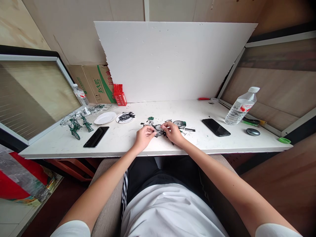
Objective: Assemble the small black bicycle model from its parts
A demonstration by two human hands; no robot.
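Between my two hands, above the white table (128,146), is a small spoked wheel (159,130). My left hand (144,136) pinches the wheel's left edge. My right hand (172,132) has its thumb and fingers together at the wheel's right edge. Small dark parts lie around and below my fingers, partly hidden by them. Just right of my right hand lies another spoked wheel (178,123) with green parts, and a black strip (190,130). A small green piece (150,118) lies behind my left hand.
To the left are a phone (96,137), green model bicycles (74,127), a white plate (105,118) and a plate of black parts (125,117). On the right are a black phone (216,127), a water bottle (241,106) and a mouse (253,132). A white board (172,62) stands behind.
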